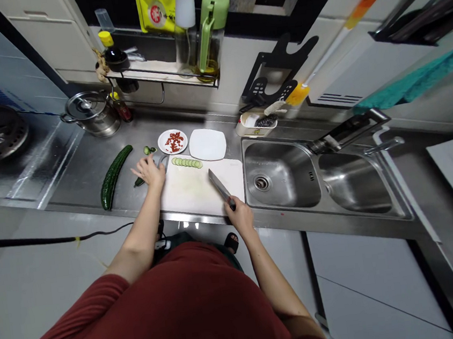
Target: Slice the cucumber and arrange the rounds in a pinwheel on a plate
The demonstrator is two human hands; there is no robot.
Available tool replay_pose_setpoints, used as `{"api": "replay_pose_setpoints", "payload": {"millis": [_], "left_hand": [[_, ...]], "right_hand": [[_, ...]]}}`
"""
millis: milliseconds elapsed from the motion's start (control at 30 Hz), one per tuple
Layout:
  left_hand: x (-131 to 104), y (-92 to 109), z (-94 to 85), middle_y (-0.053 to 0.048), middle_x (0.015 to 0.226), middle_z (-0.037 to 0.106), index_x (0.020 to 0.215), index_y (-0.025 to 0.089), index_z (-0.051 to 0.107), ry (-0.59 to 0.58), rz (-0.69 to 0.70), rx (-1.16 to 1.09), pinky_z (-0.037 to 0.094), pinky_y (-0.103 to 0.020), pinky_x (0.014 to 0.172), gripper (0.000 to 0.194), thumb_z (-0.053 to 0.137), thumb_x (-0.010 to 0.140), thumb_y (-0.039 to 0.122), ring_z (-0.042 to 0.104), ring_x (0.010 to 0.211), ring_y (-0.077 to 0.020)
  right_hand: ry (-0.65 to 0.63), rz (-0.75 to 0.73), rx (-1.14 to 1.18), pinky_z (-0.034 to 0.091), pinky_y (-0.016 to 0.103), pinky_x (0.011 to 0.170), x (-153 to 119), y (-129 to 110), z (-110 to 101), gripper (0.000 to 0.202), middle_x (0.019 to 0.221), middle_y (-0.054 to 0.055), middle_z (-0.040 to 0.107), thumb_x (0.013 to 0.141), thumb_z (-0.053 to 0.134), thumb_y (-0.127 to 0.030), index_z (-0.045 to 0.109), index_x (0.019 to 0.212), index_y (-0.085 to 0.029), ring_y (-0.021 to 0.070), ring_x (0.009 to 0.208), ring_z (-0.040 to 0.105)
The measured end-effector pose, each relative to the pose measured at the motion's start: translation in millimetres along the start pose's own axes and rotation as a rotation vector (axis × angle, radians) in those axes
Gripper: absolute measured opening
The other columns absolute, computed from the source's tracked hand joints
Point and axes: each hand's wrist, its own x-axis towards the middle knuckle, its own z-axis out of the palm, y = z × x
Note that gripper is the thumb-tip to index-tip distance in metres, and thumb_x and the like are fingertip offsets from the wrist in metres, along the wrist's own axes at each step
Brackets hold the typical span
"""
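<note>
My right hand (240, 213) is wrapped round the dark handle of a kitchen knife (218, 183), its blade slanting up and left above the white cutting board (184, 194). A row of overlapping cucumber slices (187, 163) lies along the board's top edge. My left hand (149, 172) is over the counter just left of the board, fingers spread. Below it shows a green piece of cucumber (139, 182), partly hidden, and past its fingertips lie small cucumber ends (149, 150). A whole cucumber (116, 177) rests further left on the steel counter.
Behind the board stand a plate of chopped red pieces (162, 144) and a bare white square plate (207, 144). A double sink (284, 177) adjoins on the right. At the back left are a lidded pot (93, 116) and small bottle (124, 111); a wall shelf (160, 75) holds bottles.
</note>
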Motion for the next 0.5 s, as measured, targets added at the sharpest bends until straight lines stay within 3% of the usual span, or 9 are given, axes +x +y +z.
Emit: {"api": "replay_pose_setpoints", "payload": {"millis": [100,233,500], "left_hand": [[-19.6,23.8,3.9,-0.01,0.125,0.055,0.122,0.027,0.058,-0.121,0.226,-0.069,0.021,-0.047,0.109,0.035,0.047,0.09,0.035,0.041,0.124,-0.0295],[-38.8,52.4,19.2,-0.011,0.117,0.061,0.112,0.025,0.063,-0.273,0.344,-0.125,0.028,-0.044,0.1,0.029,0.045,0.09,0.033,0.047,0.115,-0.0295],[-43.5,74.0,43.1,-0.013,0.115,0.061,0.115,0.023,0.064,-0.285,0.43,-0.104,0.029,-0.046,0.095,0.034,0.049,0.088,0.035,0.048,0.111,-0.0328]], "right_hand": [[0.01,0.006,0.006,0.039,0.026,0.072,0.5,0.1,0.5,0.037,0.101,0.006,0.071,0.091,0.047,-0.04,0.061,0.122,-0.024,0.0199,0.086,0.064],[0.029,-0.007,0.026,0.038,0.025,0.071,1.1,-0.3,0.4,0.034,0.099,0.005,0.071,0.091,0.047,-0.039,0.062,0.119,-0.025,0.0191,0.085,0.064],[0.046,0.008,0.052,0.037,0.025,0.07,-0.5,2.7,0.3,0.032,0.095,0.003,0.072,0.091,0.048,-0.04,0.063,0.115,-0.025,0.0188,0.082,0.064]]}}
